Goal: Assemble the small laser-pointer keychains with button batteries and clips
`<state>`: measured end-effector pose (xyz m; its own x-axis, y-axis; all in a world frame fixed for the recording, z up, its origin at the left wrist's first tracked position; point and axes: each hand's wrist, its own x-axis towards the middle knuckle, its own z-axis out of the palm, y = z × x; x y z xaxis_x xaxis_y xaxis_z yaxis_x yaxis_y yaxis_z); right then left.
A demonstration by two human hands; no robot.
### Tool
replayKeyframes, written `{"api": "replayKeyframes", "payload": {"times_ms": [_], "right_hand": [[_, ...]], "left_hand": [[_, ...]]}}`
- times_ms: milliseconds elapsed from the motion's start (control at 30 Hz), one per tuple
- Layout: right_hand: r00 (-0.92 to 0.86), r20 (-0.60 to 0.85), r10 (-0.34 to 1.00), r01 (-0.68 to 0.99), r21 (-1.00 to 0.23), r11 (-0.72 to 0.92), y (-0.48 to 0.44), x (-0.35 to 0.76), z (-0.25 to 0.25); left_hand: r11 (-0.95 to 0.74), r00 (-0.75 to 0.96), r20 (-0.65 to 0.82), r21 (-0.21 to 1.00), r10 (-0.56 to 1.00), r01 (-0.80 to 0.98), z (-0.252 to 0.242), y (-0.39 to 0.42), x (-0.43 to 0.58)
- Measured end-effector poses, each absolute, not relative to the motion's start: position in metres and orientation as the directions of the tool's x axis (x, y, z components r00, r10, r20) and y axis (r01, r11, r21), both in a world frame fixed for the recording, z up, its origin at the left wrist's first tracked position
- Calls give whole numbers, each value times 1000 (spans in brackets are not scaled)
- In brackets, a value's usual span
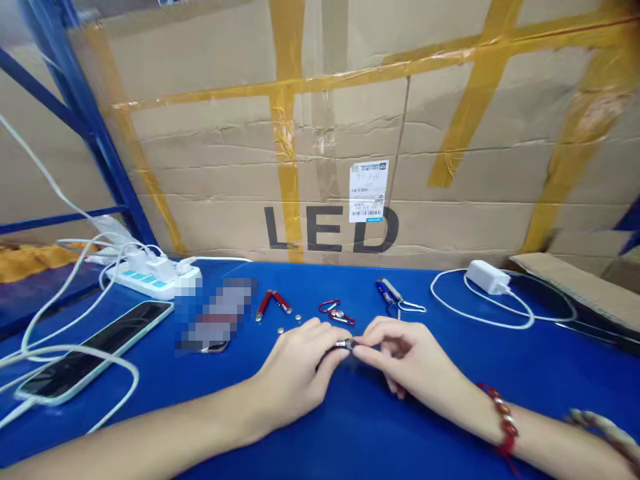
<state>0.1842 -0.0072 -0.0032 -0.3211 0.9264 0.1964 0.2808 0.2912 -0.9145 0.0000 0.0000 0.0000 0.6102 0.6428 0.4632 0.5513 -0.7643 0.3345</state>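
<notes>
My left hand (305, 363) is closed, with thumb and forefinger pinching a small silver flashlight part (343, 344). From the other side, my right hand (413, 353) pinches the dark end of that same part, so the fingertips of both hands nearly meet. Most of the part is hidden by the fingers. Just beyond lie red carabiner clips (342, 318) with a round silver piece on them. Two red metal tubes (274, 303) rest to the left, near small silver button cells (281, 331). Farther right are a blue mini flashlight (385, 292) and a silver one (391, 289) with a carabiner.
A phone (100, 350) lies left among white cables, beside a blurred-out phone-like object (220, 317). Behind them sits a power strip (155, 280). A white charger (487, 277) with looped cable is at right. A large taped carton (225, 153) walls off the back of the blue table (320, 440).
</notes>
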Motion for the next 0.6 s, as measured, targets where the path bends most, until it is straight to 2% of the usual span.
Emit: {"api": "replayKeyframes", "payload": {"times_ms": [300, 600], "right_hand": [[-323, 207, 924, 268, -916, 299, -3, 184, -6], [-309, 158, 938, 341, -902, 264, -3, 184, -9]], "left_hand": [[-763, 607, 463, 365, 646, 534, -2, 1, -1], [-758, 601, 462, 381, 652, 530, -2, 2, -1]]}}
